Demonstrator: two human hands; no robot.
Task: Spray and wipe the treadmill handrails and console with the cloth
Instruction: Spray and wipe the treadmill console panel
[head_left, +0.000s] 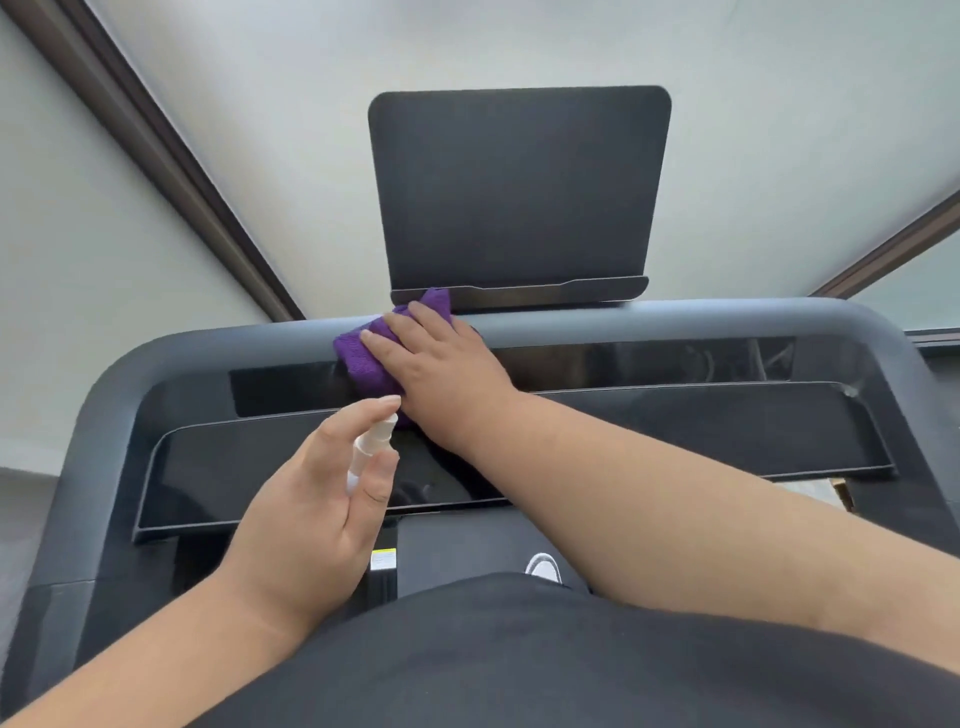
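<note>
- Nearest the camera, the left hand (317, 499) holds the spray bottle (370, 451), fingers curled round it, index finger atop the nozzle.
- The right hand (436, 366) presses the purple cloth (358, 358) flat against the console (623, 358), below the screen (519, 192).
- Judged in progress: console wiping under way; handrails' state cannot be told.

1. We look from one head-worn camera, forward and down, close over the treadmill console (519, 358).
2. Our wide-angle view bends the edges and reaches the wall (260, 130) behind.
</note>
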